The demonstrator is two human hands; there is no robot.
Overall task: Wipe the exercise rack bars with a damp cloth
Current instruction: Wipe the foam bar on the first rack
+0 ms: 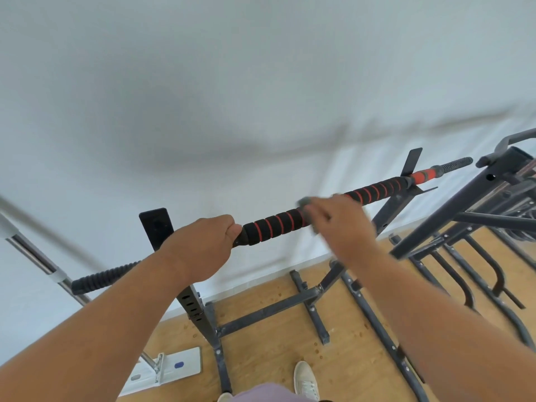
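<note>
A long bar (278, 223) with black foam padding and a red spiral stripe runs from lower left to upper right across the top of a dark metal rack. My left hand (203, 245) is closed around the bar just left of the padded section. My right hand (339, 224) is blurred and wrapped over the padding a little further right, pressing a grey cloth (304, 203) against the bar. Only a small edge of the cloth shows above my fingers. The bar's bare ribbed ends stick out at both sides.
The rack's upright (200, 317) and floor frame (269, 310) stand on a wooden floor against a white wall. A second dark rack (464, 210) crowds the right side. A chrome pole (37, 256) on a white base plate (174, 369) stands at the left. My shoe (306, 380) is below.
</note>
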